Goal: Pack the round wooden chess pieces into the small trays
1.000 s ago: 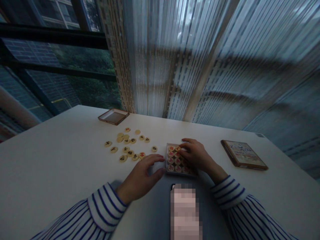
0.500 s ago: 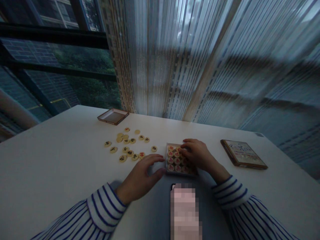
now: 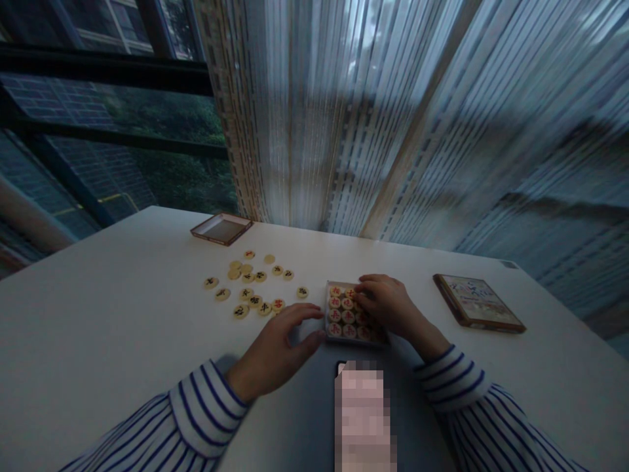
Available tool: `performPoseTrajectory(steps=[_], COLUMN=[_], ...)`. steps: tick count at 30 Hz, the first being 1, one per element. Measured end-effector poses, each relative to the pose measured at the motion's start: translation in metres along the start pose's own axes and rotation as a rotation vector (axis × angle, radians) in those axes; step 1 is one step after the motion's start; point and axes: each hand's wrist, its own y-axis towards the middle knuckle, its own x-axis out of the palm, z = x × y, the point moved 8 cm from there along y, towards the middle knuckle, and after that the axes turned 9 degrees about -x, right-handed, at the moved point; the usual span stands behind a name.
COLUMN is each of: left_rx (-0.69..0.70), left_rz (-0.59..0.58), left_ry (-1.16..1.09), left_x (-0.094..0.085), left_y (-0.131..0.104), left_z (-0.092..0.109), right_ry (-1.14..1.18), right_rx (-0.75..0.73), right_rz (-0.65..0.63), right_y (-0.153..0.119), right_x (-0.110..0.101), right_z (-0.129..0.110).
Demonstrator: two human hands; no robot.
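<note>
A small open box (image 3: 358, 341) holds rows of round pieces (image 3: 348, 316) with red characters. My left hand (image 3: 278, 351) is at the box's left side, thumb and fingers apart, with nothing between them. Over the right part of the box reaches my right hand (image 3: 390, 305), its fingertips down at the pieces; whatever they pinch is too small to make out. The hand hides some of the pieces. Left of the box, several loose round pieces (image 3: 260, 276) lie scattered on the white table (image 3: 147, 314), mostly with black characters.
An open shallow lid (image 3: 223, 229) lies at the back left. A flat box with a patterned cover (image 3: 479, 301) lies on the right. Near the front edge is a phone (image 3: 363, 419) with a blurred-out screen. Curtains and a window stand behind the table.
</note>
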Motion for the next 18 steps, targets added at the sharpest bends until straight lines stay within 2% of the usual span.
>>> performPoseTrajectory(steps=[18], left_rx=[0.001], left_rz=[-0.006], left_ry=[0.001], left_x=[0.0009], left_y=[0.0001], left_z=[-0.0007], right_ry=[0.027], right_rx=[0.012], right_rz=[0.043], right_y=[0.0014], right_x=[-0.0008], right_z=[-0.0058])
